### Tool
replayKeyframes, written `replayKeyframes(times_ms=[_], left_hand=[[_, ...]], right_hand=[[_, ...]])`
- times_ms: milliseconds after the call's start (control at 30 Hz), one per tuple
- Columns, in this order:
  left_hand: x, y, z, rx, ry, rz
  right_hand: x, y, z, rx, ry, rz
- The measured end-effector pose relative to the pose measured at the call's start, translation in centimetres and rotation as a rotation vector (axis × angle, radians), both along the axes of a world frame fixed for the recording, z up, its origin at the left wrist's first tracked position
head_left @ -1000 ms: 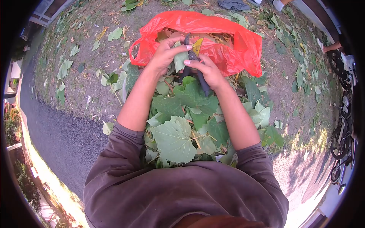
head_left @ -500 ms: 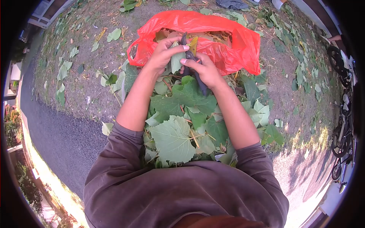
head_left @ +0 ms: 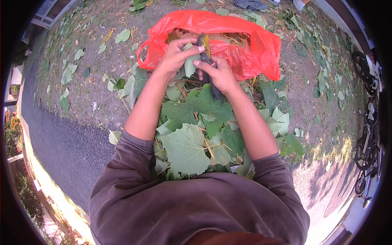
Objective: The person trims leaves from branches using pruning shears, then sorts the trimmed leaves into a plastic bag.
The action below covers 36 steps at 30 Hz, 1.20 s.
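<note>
In front of me my left hand [head_left: 178, 57] pinches a folded green leaf [head_left: 190, 65] between thumb and fingers. My right hand [head_left: 219, 75] grips dark-handled pruning shears [head_left: 207, 57] with a yellowish part near the blades. The blades point away from me, close beside the left fingertips, and the handles are squeezed nearly together. Whether a stem lies between the blades is too small to tell. Just beyond both hands lies an open red plastic bag [head_left: 261, 51] with leaves inside. Below them is a heap of large green leaves [head_left: 185, 149].
Loose leaves [head_left: 68, 74] lie scattered over the bare soil [head_left: 98, 87]. Grey pavement [head_left: 67, 141] runs along the left. Bicycle-like wheels [head_left: 364, 153] stand at the right edge. A dark cloth [head_left: 250, 4] and part of a person's foot [head_left: 299, 4] show at the top.
The shears have closed: their blades and handles stood apart before and are now nearly together. My left hand with the leaf has stayed almost in place.
</note>
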<state>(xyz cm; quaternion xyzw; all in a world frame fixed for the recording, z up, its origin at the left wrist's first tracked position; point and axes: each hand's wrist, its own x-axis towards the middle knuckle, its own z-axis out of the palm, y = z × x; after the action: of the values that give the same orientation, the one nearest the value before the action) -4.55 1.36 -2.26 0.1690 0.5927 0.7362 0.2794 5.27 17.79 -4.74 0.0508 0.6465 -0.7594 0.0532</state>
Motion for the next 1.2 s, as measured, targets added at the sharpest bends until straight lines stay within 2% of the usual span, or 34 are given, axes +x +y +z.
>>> replayKeyframes(times_ms=[333,467,533,633,700,833,900,933,1000,1067,1133,1200], left_hand=[[0.0,-0.1,0.0,0.017,-0.006,-0.008],[-0.7,-0.2,-0.5,0.047,-0.069,0.086],[-0.9,0.0,-0.7,0.056,-0.076,0.120],[-1.0,-0.1,-0.7,0.085,0.004,0.168],[-1.3,-0.5,-0.4,-0.029,0.043,0.139],[-1.5,0.2,-1.1,0.009,0.187,0.146],[-1.8,0.5,-1.4,0.038,0.252,0.295],[-1.9,0.4,-1.5,0.037,0.251,0.292],[-2.5,-0.1,-1.4,0.026,0.235,0.505],[-2.5,-0.4,-1.5,-0.005,0.265,0.515],[-1.7,-0.2,-1.1,-0.221,0.357,0.435],[-1.4,0.4,-1.1,-0.167,0.313,0.413]], right_hand=[[0.2,0.2,0.8,-0.002,0.006,0.054],[0.0,0.2,0.0,-0.027,0.054,0.109],[0.0,0.1,-0.1,-0.124,0.048,0.103],[-0.1,0.2,0.0,-0.168,-0.010,0.118],[0.0,0.1,0.0,-0.167,-0.017,0.127],[-0.3,0.2,-0.3,-0.171,-0.094,0.158],[-0.4,0.3,-0.5,-0.212,-0.118,0.138],[-0.4,0.3,-0.5,-0.256,-0.143,0.118],[-0.6,0.6,-0.7,-0.301,-0.184,0.081],[-0.7,1.0,-0.8,-0.342,-0.226,0.044],[-0.5,1.2,-0.1,-0.478,-0.303,-0.010],[-0.7,1.4,-0.5,-0.483,-0.272,-0.007]])
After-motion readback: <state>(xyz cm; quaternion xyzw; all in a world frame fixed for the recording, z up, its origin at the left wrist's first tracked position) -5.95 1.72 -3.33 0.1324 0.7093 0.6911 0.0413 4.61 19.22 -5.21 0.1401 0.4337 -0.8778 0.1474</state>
